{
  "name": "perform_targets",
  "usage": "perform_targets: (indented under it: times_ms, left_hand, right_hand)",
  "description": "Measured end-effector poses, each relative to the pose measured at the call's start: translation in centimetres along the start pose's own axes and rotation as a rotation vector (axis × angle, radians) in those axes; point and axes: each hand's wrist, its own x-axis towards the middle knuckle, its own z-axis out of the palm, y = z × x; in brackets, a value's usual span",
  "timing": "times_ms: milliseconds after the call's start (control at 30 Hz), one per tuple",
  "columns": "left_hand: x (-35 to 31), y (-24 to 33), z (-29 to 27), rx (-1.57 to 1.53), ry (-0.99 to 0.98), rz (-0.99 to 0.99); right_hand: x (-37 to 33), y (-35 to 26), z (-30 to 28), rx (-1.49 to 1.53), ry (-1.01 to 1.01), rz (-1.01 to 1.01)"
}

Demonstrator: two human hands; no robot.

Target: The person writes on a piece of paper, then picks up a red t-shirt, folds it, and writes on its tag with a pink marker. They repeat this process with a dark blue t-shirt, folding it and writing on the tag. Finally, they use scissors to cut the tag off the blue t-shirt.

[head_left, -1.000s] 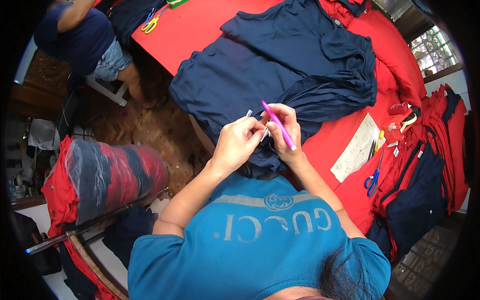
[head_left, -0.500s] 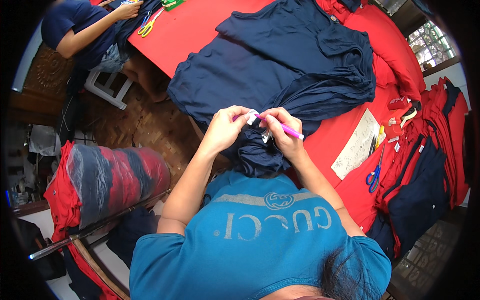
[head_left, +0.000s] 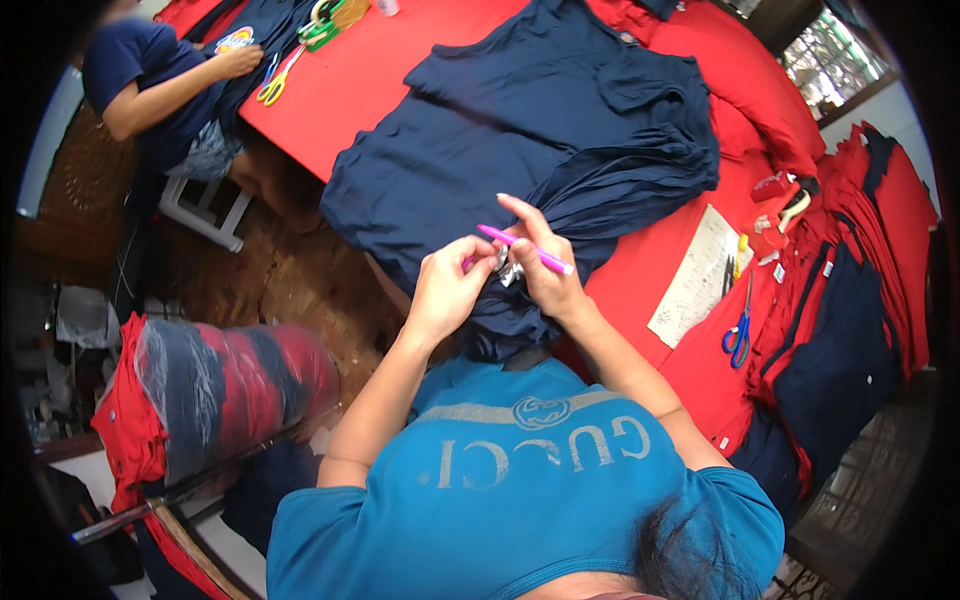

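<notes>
Pen point(head_left: 548, 260) more crosswise, white end point(head_left: 567, 269) rightward

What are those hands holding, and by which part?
The right hand holds a pink pen near its middle; whether the left hand holds anything is unclear.

Index finger point(head_left: 525, 215) of the right grip point(head_left: 552, 282) — earlier bent against the pink pen point(head_left: 497, 236) — now straight, tip clear.

Clothes piles point(head_left: 835, 350) and blue scissors point(head_left: 738, 341) show a garment workshop
</notes>
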Motion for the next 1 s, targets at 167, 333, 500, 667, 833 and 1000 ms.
perform_targets:
  times_ms: [167,333,500,667,833,1000]
  left_hand:
    - [0.7,-2.8,-1.0,0.039,0.367,0.226]
    - [4.1,-13.8,-6.1,-0.072,0.720,-0.307]
    - [5.8,-11.8,-5.5,-0.362,0.542,-0.511]
    - [7.3,-13.8,-6.1,-0.218,0.634,-0.402]
    - [8.1,-11.7,-6.7,0.396,0.811,-0.188]
    - [16.0,-9.7,-10.3,0.695,0.758,0.038]
  right_hand:
    - [-4.2,-1.4,-2.4,0.113,0.122,-0.056]
    - [-15.7,-2.1,-8.1,0.200,0.301,-0.003]
    - [-23.3,-2.8,-11.2,0.042,0.258,0.384]
    - [-13.7,-4.8,-14.2,-0.147,0.491,-0.032]
    - [5.8,3.2,-18.4,-1.148,0.342,-0.411]
    - [15.5,10.7,-25.1,-1.536,0.219,-0.097]
